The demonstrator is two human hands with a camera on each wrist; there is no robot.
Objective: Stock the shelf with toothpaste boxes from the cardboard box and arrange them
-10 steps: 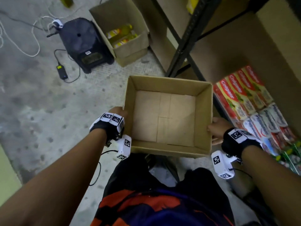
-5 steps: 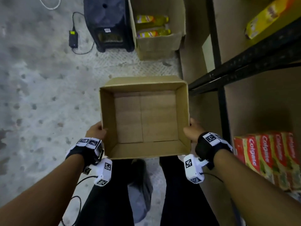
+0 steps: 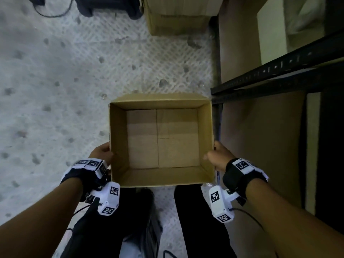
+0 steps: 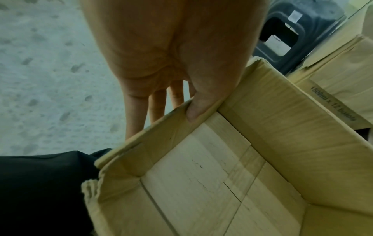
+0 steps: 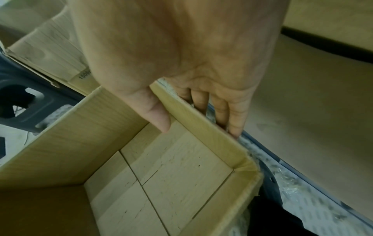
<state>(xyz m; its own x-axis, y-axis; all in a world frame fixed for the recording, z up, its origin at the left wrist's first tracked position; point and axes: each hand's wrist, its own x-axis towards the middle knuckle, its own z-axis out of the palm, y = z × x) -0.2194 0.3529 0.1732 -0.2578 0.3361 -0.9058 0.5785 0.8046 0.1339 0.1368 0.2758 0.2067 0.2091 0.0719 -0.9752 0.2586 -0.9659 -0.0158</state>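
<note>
— Where was the cardboard box (image 3: 161, 180)?
— Beside the shelf (image 3: 275, 79), bottom bare, carried between both hands.
— How were they holding it?
— The left hand (image 3: 101, 152) pinched the left wall, thumb inside; the right hand (image 3: 218, 158) pinched the right wall likewise.

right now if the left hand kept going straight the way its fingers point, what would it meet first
Probably the concrete floor. The left hand grips the cardboard box wall, thumb inside, fingers pointing down its outer face, with only floor visible beyond them. Depth is unclear.
</note>
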